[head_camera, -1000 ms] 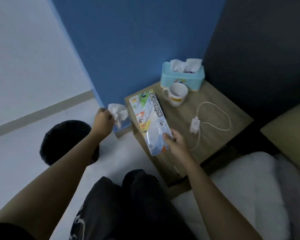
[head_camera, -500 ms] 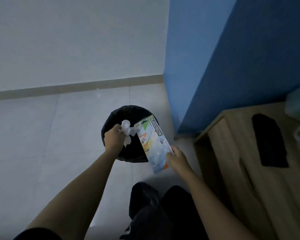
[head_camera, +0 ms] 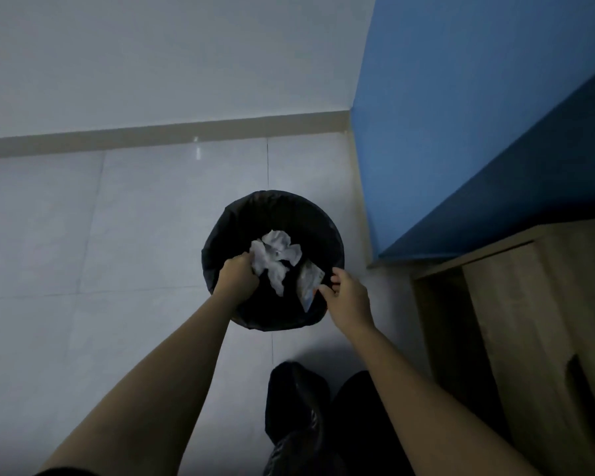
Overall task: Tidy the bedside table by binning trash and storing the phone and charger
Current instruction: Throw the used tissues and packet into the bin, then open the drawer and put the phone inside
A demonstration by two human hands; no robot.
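— Where are the hands?

— Both over the bin (head_camera: pixel 323 218), which stands on the tiled floor (head_camera: pixel 134 235) near the blue wall (head_camera: pixel 461 132). The left hand (head_camera: pixel 236 274) is above the bin's left rim, its fingers curled tight around a crumpled tissue (head_camera: pixel 275 257). The tissue spills out to the right of the fist and hangs within the bin's mouth.

— And the right?

— The right hand (head_camera: pixel 349 298) sits at the right rim. Thumb and forefinger are loosely parted, their tips beside the lower corner of the packet (head_camera: pixel 308 281); I cannot tell whether they touch it or have let go. The packet stands tilted inside the bin, against the dark liner on the right side, just right of the tissue.

— Anything of the table?

— Only its left edge and side panel — the table (head_camera: pixel 529 304) fills the lower right, close against the blue wall. Its top is mostly out of frame, so the phone and charger do not show.

— What else?

— The person's dark-clothed knees (head_camera: pixel 306 407) at the bottom, between the forearms, and a pale wall (head_camera: pixel 152 63) with a beige skirting strip beyond the bin.
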